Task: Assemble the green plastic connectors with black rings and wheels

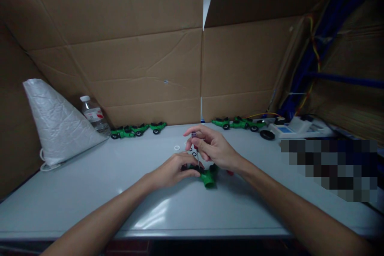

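Note:
My left hand point(171, 171) is closed around the left part of a green plastic pipe fitting point(208, 179), pressing it to the table. The fitting's round end points towards me, and black parts show along its top. My right hand point(214, 146) grips a small screwdriver point(194, 135) by its dark handle, some fingers lifted. The screwdriver stands almost upright, its thin shaft running down to the fitting beside my left fingers; the exact contact at the tip is too small to make out. Small black rings point(194, 154) and a white ring point(177, 148) lie just behind my hands.
Similar green fittings stand in rows at the back left point(138, 129) and back right point(237, 123) of the white table point(90, 200). A water bottle point(95, 116) and a silvery wrapped cone point(60, 124) are at left. At right are a black ring point(267, 135) and a white device point(295, 128). Cardboard walls point(144, 64) enclose the back.

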A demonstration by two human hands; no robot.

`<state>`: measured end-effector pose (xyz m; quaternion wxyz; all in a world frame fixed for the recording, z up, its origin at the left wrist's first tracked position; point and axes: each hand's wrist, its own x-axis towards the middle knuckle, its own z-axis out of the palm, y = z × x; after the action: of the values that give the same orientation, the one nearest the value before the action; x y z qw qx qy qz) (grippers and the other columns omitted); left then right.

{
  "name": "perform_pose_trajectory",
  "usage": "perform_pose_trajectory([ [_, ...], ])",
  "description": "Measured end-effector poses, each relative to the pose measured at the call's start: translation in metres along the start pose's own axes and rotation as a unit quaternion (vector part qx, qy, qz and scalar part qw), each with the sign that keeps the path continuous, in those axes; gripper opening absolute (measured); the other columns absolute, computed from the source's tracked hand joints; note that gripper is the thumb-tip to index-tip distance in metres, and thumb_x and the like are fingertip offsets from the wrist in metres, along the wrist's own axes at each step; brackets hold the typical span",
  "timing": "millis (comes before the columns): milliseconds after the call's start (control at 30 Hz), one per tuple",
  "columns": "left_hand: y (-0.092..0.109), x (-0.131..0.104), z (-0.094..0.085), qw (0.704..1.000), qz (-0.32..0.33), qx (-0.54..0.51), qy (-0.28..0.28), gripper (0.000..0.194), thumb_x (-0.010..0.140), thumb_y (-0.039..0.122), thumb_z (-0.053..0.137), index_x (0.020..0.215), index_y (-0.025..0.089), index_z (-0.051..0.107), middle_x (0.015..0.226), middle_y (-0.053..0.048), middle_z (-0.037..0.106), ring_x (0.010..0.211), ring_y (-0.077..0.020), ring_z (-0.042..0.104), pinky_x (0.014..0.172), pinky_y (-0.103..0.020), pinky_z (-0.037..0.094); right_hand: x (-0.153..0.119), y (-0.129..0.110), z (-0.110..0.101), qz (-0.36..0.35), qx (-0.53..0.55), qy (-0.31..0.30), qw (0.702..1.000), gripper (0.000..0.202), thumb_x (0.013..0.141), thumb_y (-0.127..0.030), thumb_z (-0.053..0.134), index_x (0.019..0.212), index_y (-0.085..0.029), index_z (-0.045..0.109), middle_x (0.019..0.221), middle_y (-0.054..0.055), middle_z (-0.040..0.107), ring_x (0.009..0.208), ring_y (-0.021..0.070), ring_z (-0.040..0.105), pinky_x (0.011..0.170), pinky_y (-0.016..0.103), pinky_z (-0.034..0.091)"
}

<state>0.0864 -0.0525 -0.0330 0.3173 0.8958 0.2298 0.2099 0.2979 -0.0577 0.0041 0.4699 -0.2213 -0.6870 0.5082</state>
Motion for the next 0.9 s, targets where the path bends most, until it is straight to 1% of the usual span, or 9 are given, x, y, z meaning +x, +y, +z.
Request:
perform_pose_trajectory([
  [100, -0.003, -0.002, -0.001, 1.0, -0.007, -0.012, -0.008, 0.026, 0.103, 0.037, 0.067, 0.117, 0.017, 0.076, 0.11, -0.01, 0.076, 0.101, -0.0211, 0.069, 0.096, -0.035, 0.052, 0.0, -0.001, -0.006, 0.013, 0.017, -0.043, 0.999, 0.036, 0.107, -0.051, 0.057, 0.128, -0.024, 0.065, 0.101, 0.004, 0.074, 0.048, 0.0035, 0.05, 0.043, 0.016, 0.042],
  [200, -0.006, -0.003, -0.001, 1.0, -0.016, -0.021, -0.014, 0.027, 0.103, 0.037, 0.067, 0.118, 0.017, 0.076, 0.109, -0.009, 0.077, 0.1, -0.021, 0.069, 0.094, -0.034, 0.052, 0.0, -0.001, -0.007, 0.018, 0.018, -0.051, 0.998, 0.037, 0.105, -0.054, 0.059, 0.122, -0.022, 0.065, 0.1, 0.005, 0.075, 0.049, 0.0043, 0.051, 0.044, 0.017, 0.043],
  [300, -0.007, -0.003, 0.0, 1.0, -0.02, -0.016, -0.007, 0.027, 0.102, 0.038, 0.068, 0.116, 0.017, 0.077, 0.109, -0.009, 0.077, 0.1, -0.021, 0.07, 0.096, -0.033, 0.051, -0.001, 0.0, -0.006, -0.001, 0.006, -0.036, 0.999, 0.032, 0.103, -0.052, 0.064, 0.111, -0.02, 0.063, 0.093, 0.003, 0.074, 0.051, 0.0052, 0.052, 0.045, 0.017, 0.041],
  [400, -0.005, -0.003, 0.0, 1.0, -0.017, -0.003, 0.002, 0.025, 0.1, 0.038, 0.07, 0.113, 0.018, 0.077, 0.109, -0.008, 0.077, 0.1, -0.0207, 0.07, 0.096, -0.032, 0.051, -0.003, 0.001, -0.006, -0.008, -0.01, -0.018, 1.0, 0.029, 0.103, -0.049, 0.065, 0.109, -0.021, 0.061, 0.091, 0.003, 0.074, 0.051, 0.006, 0.053, 0.044, 0.017, 0.041],
  [500, -0.004, -0.004, 0.0, 1.0, -0.018, 0.019, 0.01, 0.023, 0.1, 0.037, 0.071, 0.112, 0.018, 0.075, 0.109, -0.008, 0.076, 0.101, -0.0205, 0.069, 0.094, -0.031, 0.05, -0.005, 0.001, -0.006, 0.0, -0.018, -0.002, 1.0, 0.029, 0.101, -0.048, 0.068, 0.107, -0.022, 0.058, 0.089, 0.001, 0.073, 0.049, 0.0069, 0.056, 0.041, 0.018, 0.043],
  [600, -0.002, -0.004, 0.0, 0.999, -0.018, 0.032, 0.015, 0.023, 0.099, 0.037, 0.071, 0.109, 0.017, 0.073, 0.11, -0.008, 0.074, 0.1, -0.0204, 0.067, 0.093, -0.032, 0.05, -0.007, 0.001, -0.002, 0.019, -0.019, 0.016, 1.0, 0.031, 0.097, -0.047, 0.074, 0.102, -0.023, 0.055, 0.081, -0.004, 0.067, 0.047, 0.0082, 0.058, 0.04, 0.019, 0.048],
  [733, 0.001, -0.003, 0.0, 0.999, -0.034, 0.026, 0.012, 0.028, 0.1, 0.041, 0.07, 0.108, 0.015, 0.069, 0.103, -0.008, 0.072, 0.091, -0.0189, 0.065, 0.086, -0.031, 0.05, -0.007, 0.0, 0.007, 0.038, -0.014, 0.03, 0.999, 0.036, 0.093, -0.049, 0.078, 0.099, -0.025, 0.052, 0.066, -0.008, 0.06, 0.045, 0.0105, 0.06, 0.039, 0.02, 0.049],
  [800, 0.003, -0.002, 0.0, 0.999, -0.04, 0.019, 0.008, 0.029, 0.1, 0.042, 0.069, 0.108, 0.014, 0.069, 0.099, -0.007, 0.071, 0.086, -0.0179, 0.063, 0.082, -0.03, 0.049, -0.007, 0.0, 0.011, 0.041, -0.011, 0.035, 0.999, 0.037, 0.092, -0.05, 0.078, 0.098, -0.025, 0.051, 0.063, -0.009, 0.058, 0.043, 0.0112, 0.059, 0.037, 0.02, 0.048],
  [900, 0.004, -0.002, 0.001, 0.999, -0.045, 0.001, 0.002, 0.031, 0.1, 0.043, 0.068, 0.11, 0.013, 0.067, 0.096, -0.006, 0.069, 0.081, -0.0163, 0.061, 0.075, -0.028, 0.048, -0.006, 0.004, 0.013, 0.035, -0.014, 0.057, 0.998, 0.038, 0.091, -0.049, 0.079, 0.094, -0.026, 0.048, 0.06, -0.01, 0.056, 0.04, 0.0109, 0.056, 0.034, 0.019, 0.043],
])
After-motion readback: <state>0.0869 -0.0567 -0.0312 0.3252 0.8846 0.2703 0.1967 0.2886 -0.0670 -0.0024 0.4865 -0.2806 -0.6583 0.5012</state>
